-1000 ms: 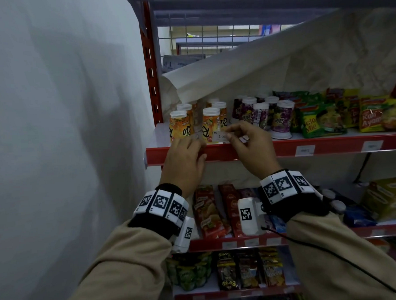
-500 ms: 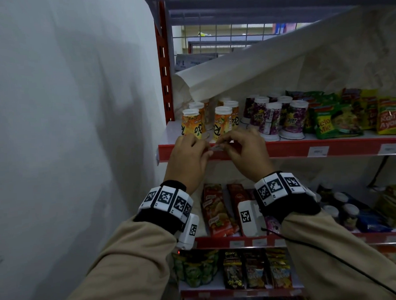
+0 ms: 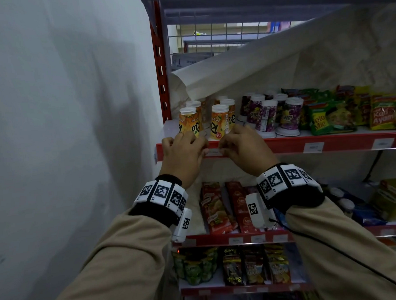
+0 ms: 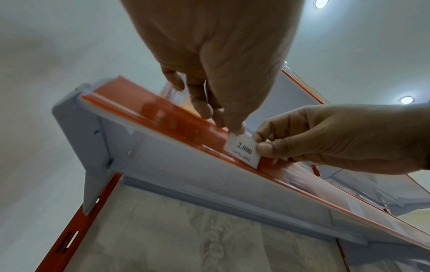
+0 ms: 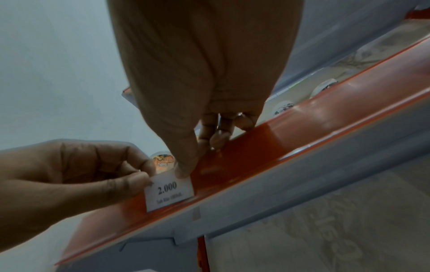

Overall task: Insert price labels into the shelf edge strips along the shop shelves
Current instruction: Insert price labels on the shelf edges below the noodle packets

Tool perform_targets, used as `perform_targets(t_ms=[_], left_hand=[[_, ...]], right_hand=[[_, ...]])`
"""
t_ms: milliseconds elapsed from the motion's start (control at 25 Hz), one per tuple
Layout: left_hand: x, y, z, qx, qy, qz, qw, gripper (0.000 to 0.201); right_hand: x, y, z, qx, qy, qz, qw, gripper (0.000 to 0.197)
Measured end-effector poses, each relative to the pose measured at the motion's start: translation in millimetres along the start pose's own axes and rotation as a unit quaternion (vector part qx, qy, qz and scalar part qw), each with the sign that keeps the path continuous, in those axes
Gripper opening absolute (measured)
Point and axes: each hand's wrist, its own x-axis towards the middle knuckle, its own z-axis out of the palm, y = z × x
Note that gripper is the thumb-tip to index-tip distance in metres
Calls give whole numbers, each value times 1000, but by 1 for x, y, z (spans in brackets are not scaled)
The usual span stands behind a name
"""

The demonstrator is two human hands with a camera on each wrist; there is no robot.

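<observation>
A white price label (image 3: 214, 152) printed "2.000" lies flat against the red shelf edge strip (image 3: 284, 145) of the upper shelf, near its left end. In the wrist views the label (image 4: 242, 150) (image 5: 170, 191) has its lower edge at the strip's lower lip. My left hand (image 3: 203, 151) pinches the label's left edge, its other fingers curled over the top of the strip (image 4: 167, 117). My right hand (image 3: 222, 151) pinches the right edge, with the thumb (image 5: 184, 171) pressing the label's top corner. Whether the label sits behind the clear cover I cannot tell.
Orange cups (image 3: 218, 123) and purple cups (image 3: 266, 116) stand on the shelf just behind my hands, with noodle packs (image 3: 328, 117) further right. Two labels (image 3: 314, 147) sit further right in the same strip. A white wall (image 3: 65, 133) is close on the left. Lower shelves (image 3: 238, 239) hold sachets.
Both hands have come down from the front of the orange cups to the red strip, bringing the label onto it. The left hand now holds the label too.
</observation>
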Motion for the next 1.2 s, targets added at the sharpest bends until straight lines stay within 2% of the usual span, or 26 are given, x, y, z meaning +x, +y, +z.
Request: perform_targets(t_ms=[360,560,840,1040,1200], left_hand=[[2,-6,3,10,-8,-5,1000,23],[2,-5,1,8,7,-3,1000,23],[1,7,-2,42,28,3,999,18],[12,50,2,64,8,48,997,32],[32,103,17,37,-28,94,994,40]], right_hand=[[-2,-2,-1,-1,-3,7,1000,11],[-8,2,-5,39,24,17,999,19],[-33,27,-21,-31,60,70,995,22],[-57,63,-42,-89,85,109,986,24],[-76,104,-65,-104,95,134,981,22]])
